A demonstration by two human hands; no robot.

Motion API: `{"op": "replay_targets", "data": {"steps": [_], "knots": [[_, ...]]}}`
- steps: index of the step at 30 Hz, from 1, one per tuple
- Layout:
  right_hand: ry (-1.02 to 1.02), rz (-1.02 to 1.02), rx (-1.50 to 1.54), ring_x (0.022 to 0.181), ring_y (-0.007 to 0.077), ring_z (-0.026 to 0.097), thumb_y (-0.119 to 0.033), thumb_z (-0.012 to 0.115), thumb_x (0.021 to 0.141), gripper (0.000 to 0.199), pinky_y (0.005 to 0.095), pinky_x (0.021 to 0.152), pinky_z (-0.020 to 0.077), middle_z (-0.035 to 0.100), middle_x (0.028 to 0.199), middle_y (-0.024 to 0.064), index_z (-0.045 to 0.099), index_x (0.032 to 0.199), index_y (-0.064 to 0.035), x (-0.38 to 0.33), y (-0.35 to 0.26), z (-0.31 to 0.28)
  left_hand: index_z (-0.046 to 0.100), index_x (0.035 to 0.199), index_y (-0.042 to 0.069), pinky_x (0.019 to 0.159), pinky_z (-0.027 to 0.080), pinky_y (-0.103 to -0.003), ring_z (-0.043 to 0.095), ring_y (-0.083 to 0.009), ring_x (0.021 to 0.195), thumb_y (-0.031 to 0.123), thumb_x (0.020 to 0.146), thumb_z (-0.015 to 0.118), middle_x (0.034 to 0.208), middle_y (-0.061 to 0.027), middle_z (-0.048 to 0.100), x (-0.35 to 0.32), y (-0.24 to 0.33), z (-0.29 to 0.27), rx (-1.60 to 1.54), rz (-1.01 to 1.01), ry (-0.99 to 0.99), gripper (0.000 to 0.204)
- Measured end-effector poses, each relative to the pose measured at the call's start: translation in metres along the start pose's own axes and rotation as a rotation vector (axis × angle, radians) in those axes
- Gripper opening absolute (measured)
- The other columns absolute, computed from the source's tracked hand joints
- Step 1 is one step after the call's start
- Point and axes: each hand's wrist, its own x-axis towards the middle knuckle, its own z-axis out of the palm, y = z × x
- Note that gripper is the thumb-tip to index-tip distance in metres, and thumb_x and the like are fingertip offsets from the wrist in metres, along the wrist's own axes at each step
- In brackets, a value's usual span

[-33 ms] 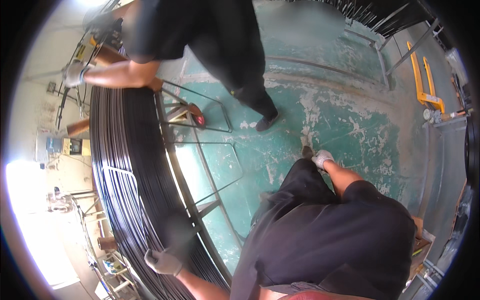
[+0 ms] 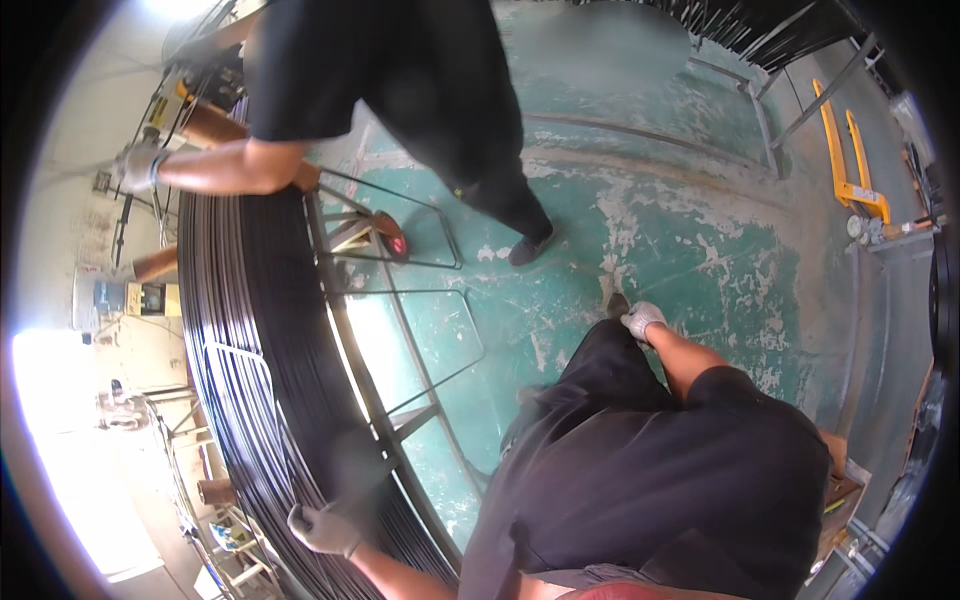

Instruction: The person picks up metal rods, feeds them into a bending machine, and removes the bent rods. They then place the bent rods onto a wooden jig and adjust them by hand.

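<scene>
My left hand (image 2: 326,528), in a pale work glove, is over the near part of a long bundle of thin black rods (image 2: 300,330). Its fingers are curled; what they grip, if anything, cannot be made out. A thin whitish strip (image 2: 236,350) lies across the rods and bends down toward this hand. My right hand (image 2: 643,320), gloved as well, is beside my knee, its fingers closed. Whether it holds something small is hidden. A co-worker's gloved hand (image 2: 140,167) reaches past the bundle's far end.
A metal rack (image 2: 400,420) with bent-wire side loops supports the bundle. The co-worker's dark-trousered leg (image 2: 480,180) stands on the worn green floor (image 2: 570,250). To the right is a yellow pallet-jack handle (image 2: 850,170). More dark rods (image 2: 735,30) are piled at the far right.
The co-worker has shifted slightly left, and their gloved hand has moved left and a little nearer. The whitish strip sits slightly lower across the rods. My hands have barely moved.
</scene>
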Motion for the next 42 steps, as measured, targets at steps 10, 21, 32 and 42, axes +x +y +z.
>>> {"op": "replay_targets", "data": {"steps": [10,21,32,42], "knots": [[-0.120,-0.248,-0.232,0.111,0.0423,0.069,-0.038,0.064,0.094,0.038,0.0489,0.093,0.0560,0.074,0.111,0.0228,0.079,0.104,-0.0049,0.131,0.029,-0.166,0.075,0.105,-0.002,0.089,0.056,-0.041,0.072,-0.0308,0.096,0.003,0.090,0.064,0.105,-0.0184,0.075,-0.202,0.257,0.082,0.198,-0.080,-0.487,0.020],[-0.023,-0.430,0.145,0.112,0.0401,0.070,-0.038,0.070,0.091,0.038,0.0467,0.097,0.0549,0.075,0.115,0.0209,0.075,0.114,-0.0080,0.295,-0.172,-0.360,0.077,0.098,0.006,0.083,0.060,-0.048,0.074,-0.0393,0.096,0.027,0.093,0.064,0.104,-0.0182,0.077,-0.416,0.343,0.294,0.186,0.440,-1.667,0.025],[0.004,-0.427,-0.081,0.104,0.0377,0.072,-0.037,0.076,0.088,0.036,0.0437,0.093,0.0557,0.076,0.105,0.0207,0.076,0.105,-0.0058,0.458,-0.238,-0.485,0.076,0.112,0.007,0.092,0.056,-0.043,0.070,-0.0370,0.106,0.025,0.096,0.063,0.119,-0.0190,0.073,-0.374,0.582,0.425,-0.154,0.141,-1.503,0.028],[-0.216,-0.759,-0.333,0.113,0.0380,0.070,-0.038,0.071,0.092,0.037,0.0429,0.100,0.0537,0.075,0.113,0.0216,0.076,0.110,-0.0067,0.573,-0.491,-0.527,0.076,0.117,0.005,0.093,0.055,-0.049,0.070,-0.0415,0.113,0.033,0.096,0.062,0.117,-0.0246,0.074,-0.494,0.629,0.458,0.065,-0.394,-1.484,0.037]]}}
